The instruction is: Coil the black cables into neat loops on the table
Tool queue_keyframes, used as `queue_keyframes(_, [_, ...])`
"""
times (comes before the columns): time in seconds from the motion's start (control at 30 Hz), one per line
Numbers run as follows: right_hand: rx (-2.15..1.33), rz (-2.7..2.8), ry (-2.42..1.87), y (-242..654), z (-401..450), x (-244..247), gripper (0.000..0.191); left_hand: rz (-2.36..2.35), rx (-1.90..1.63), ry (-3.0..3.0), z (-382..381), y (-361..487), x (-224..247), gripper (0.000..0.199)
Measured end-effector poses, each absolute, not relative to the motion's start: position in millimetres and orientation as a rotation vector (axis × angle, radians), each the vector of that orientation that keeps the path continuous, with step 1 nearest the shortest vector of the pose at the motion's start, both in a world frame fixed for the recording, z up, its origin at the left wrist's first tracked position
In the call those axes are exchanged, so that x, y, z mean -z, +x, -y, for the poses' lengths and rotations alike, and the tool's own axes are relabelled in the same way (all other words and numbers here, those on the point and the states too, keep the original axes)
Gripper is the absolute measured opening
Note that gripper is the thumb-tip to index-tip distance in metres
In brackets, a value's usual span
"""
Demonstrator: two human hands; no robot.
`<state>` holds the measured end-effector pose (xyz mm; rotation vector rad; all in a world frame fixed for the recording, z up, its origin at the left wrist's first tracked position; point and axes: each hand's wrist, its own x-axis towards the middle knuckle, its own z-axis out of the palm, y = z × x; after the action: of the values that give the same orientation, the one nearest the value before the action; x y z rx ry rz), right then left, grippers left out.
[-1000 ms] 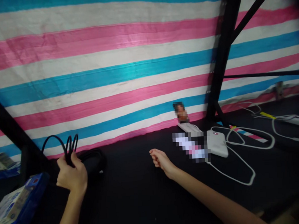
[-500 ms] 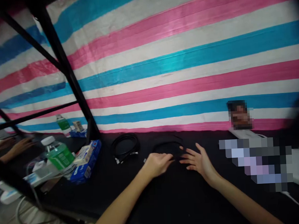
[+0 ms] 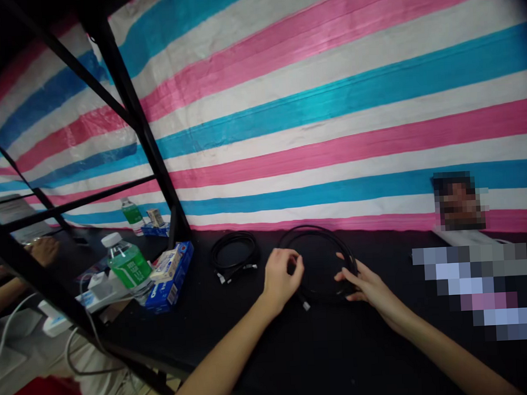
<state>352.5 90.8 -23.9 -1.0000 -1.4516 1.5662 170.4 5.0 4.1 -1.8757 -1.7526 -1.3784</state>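
The black cable (image 3: 348, 249) forms a loop right of the coiled cable (image 3: 215, 251). My right hand (image 3: 360, 281), on the loop's side farther from that coil, grasps the strands between thumb and half-spread fingers. My left hand (image 3: 284, 273), nearer the coil, curls thumb toward forefinger; whether it pinches the loop, I cannot tell.

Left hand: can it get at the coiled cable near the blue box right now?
Probably yes. The coiled cable lies left of the left hand, with no object visible between them. One catch: it seems to be touching the cable loop, so it may need to let go first.
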Motion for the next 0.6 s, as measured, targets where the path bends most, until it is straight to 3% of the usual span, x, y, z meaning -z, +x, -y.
queue_keyframes(0.2, [-1.439, 1.52, -0.81, 351, -82, 10, 0.061, 1.993, 1.577, -1.492, -12, 159, -1, 0.053])
queue_keyframes(0.37, [-1.402, 1.49, -0.743, 354, -83, 6, 0.051, 2.228, 1.939, -1.679, -16, 156, 8, 0.036])
queue_keyframes(0.5, [-1.72, 1.322, -0.768, 355, -81, 7, 0.049, 2.234, 2.164, -1.577, -16, 160, 14, 0.04])
queue_keyframes(0.6, [-2.036, 1.274, -0.551, 356, -76, 5, 0.052, 2.229, 2.379, -1.433, -15, 164, 14, 0.045])
